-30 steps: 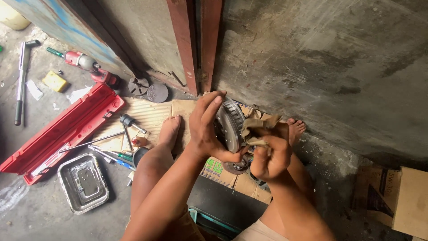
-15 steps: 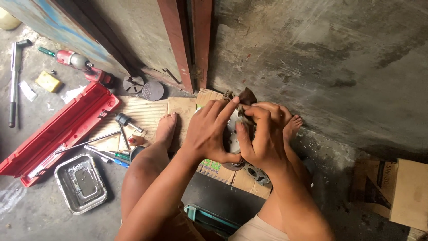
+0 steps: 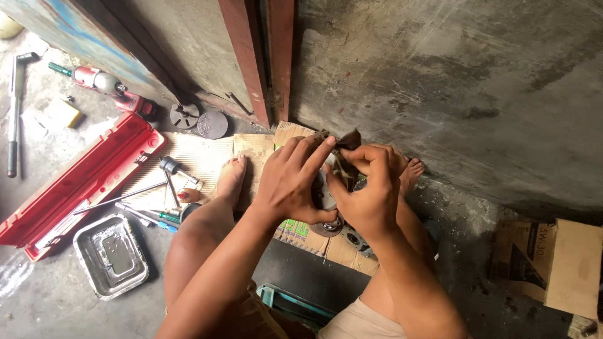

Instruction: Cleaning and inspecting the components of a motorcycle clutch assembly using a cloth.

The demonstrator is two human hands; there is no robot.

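Both my hands close around a round metal machine part held upright between my knees. My left hand wraps its left side, fingers spread over the top. My right hand grips the right side and pinches a dirty brown rag against the top of the part. Most of the part is hidden behind my fingers. A smaller round metal piece lies on the cardboard just below my right hand. My bare feet rest on the cardboard at either side.
An open red tool case lies at left, with a metal tray and loose screwdrivers and a socket beside it. A red power tool, two round discs, and a long wrench lie farther off. A cardboard box stands right.
My right hand came up from below and joined the left on the part, bringing the rag over its top. The toothed face seen earlier is now covered by my fingers.
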